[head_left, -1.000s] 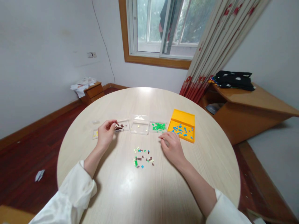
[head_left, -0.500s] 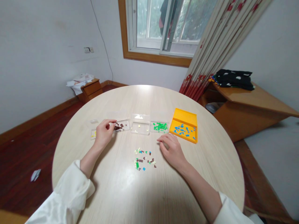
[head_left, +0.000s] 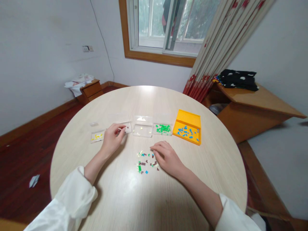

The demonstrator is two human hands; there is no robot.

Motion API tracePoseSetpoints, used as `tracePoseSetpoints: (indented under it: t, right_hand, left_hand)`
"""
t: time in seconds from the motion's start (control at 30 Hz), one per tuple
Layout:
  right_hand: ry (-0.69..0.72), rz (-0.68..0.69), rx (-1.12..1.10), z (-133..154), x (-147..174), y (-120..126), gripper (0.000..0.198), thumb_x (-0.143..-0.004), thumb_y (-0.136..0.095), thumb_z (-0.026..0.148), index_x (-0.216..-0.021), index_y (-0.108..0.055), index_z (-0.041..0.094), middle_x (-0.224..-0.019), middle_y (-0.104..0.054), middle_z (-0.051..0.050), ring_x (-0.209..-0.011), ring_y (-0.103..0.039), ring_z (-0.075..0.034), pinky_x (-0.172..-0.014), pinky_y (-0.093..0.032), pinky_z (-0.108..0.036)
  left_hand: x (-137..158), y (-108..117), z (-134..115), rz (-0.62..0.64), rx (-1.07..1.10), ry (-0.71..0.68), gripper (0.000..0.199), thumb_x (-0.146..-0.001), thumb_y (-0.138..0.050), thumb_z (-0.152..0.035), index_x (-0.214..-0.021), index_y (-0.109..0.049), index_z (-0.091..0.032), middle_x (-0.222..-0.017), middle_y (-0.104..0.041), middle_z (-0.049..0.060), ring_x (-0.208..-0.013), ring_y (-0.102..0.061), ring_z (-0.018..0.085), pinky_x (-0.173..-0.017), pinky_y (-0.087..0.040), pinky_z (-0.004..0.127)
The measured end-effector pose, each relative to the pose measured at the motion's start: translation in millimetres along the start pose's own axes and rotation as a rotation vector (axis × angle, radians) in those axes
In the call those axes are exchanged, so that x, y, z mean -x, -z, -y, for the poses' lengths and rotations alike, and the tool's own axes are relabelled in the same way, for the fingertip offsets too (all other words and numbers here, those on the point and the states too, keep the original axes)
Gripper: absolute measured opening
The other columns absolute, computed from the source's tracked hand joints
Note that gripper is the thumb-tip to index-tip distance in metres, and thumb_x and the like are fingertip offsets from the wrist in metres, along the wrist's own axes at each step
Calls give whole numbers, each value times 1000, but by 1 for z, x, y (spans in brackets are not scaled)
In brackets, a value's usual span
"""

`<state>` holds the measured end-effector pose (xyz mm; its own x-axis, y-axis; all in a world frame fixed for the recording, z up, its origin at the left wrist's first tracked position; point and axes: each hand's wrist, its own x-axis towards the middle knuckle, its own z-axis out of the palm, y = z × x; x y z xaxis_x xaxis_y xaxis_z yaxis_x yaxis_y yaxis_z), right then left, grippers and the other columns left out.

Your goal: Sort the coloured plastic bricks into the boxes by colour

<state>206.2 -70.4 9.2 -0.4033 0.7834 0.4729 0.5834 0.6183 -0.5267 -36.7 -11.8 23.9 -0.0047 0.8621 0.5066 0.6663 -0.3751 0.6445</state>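
My left hand point(head_left: 113, 139) reaches over a clear box point(head_left: 129, 130) of small brown bricks and hides most of it. Its thumb and fingers are drawn together in a pinch; what sits between them is too small to tell. My right hand point(head_left: 169, 158) hovers or rests by the right side of a loose group of tiny bricks, thumb and forefinger apart, with nothing seen in it. In that group lie brown bricks point(head_left: 143, 164), a green brick point(head_left: 139, 168), a blue brick point(head_left: 146, 172) and pale yellow bricks point(head_left: 140, 154).
Along the far side stand a box of yellow bricks point(head_left: 91, 141), a clear box point(head_left: 142, 136) with a few pale bricks, a box of green bricks point(head_left: 163, 128) and an orange case point(head_left: 189, 118) holding blue bricks. All rest on a round table point(head_left: 125, 205).
My right hand has moved left, closer to the loose bricks. My left hand has shifted slightly right over the brown bricks' box, covering more of them. The view has turned slightly.
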Motion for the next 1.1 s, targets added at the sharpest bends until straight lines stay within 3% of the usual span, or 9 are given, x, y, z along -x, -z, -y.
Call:
tracePoseSetpoints:
  t: [0.23, 0.3, 0.6, 0.77, 0.9, 1.1]
  right_hand:
    - [5, 98, -63, 2, 0, -3, 25, -84, -45, 7, -96, -64, 18, -88, -62, -7, -86, -54, -18, -77, -48, -34]
    - [24, 100, -71, 4, -1, -2, 23, -85, -46, 9, -96, -64, 18, -88, -62, -7, -86, -54, -18, -77, -47, -34]
    - [188, 250, 2, 14, -1, -6, 21, -86, -51, 17, -104, -62, 16, -103, -65, -8, -100, -54, -19, -88, -41, -37]
    - [171, 214, 47, 11, -1, -7, 22, -88, -46, 17, -103, -62, 15, -97, -66, -9, -96, -55, -19, -84, -43, -37]
    - [163, 185, 39, 11, -1, -5, 23, -87, -49, 19, -106, -61, 17, -106, -63, -10, -103, -53, -20, -87, -42, -39]
    - [204, 282, 69, 13, -1, -5, 25, -89, -46, 21, -110, -59, 15, -112, -62, -11, -109, -52, -21, -90, -41, -39]
  left_hand:
    - [25, -15, -35, 480, 135, -218, 17, -85, -48, -25, -80, -63, -17, -76, -61, 3, -73, -55, 13, -68, -43, 26]
    - [28, -15, -40, 555, 148, -231, 18, -85, -47, -23, -79, -63, -17, -76, -61, 3, -74, -55, 13, -70, -43, 26]
    - [26, -18, -30, 455, 38, -120, 18, -85, -45, -22, -78, -60, -16, -74, -60, 3, -72, -55, 14, -68, -43, 26]
    - [30, -19, -34, 480, 35, -103, 20, -86, -43, -23, -79, -61, -16, -75, -61, 3, -72, -55, 14, -68, -43, 27]
    - [31, -18, -38, 506, 18, -76, 22, -86, -42, -23, -79, -62, -16, -77, -61, 5, -75, -56, 15, -70, -44, 28]
    - [31, -18, -35, 533, -43, -37, 23, -85, -41, -23, -81, -62, -16, -82, -61, 7, -80, -57, 18, -74, -44, 30]
